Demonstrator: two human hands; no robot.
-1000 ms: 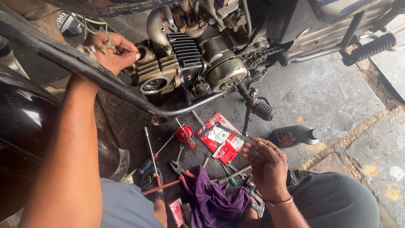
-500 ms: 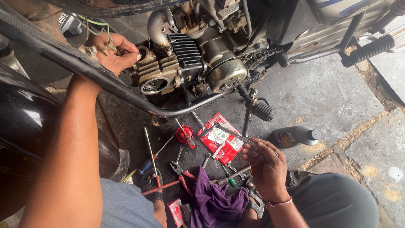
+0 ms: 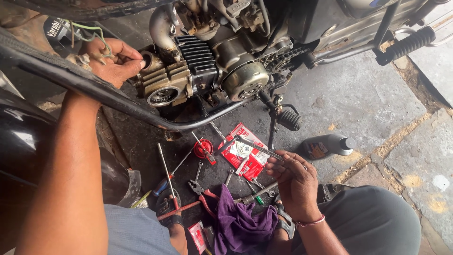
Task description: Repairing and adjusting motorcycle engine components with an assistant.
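Spanner, one, slim and dark, pinched at its near end by right hand fingertips; long axis runs up-left from the fingers toward engine, lying over red packet below engine. Left hand, fingers closed on engine's left end, is nearer engine. Head view only: two hands, one grey bottle right of packet

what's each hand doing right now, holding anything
Left hand: fingers closed on a round part at the engine cylinder head.
Right hand: closed on a long metal wrench.
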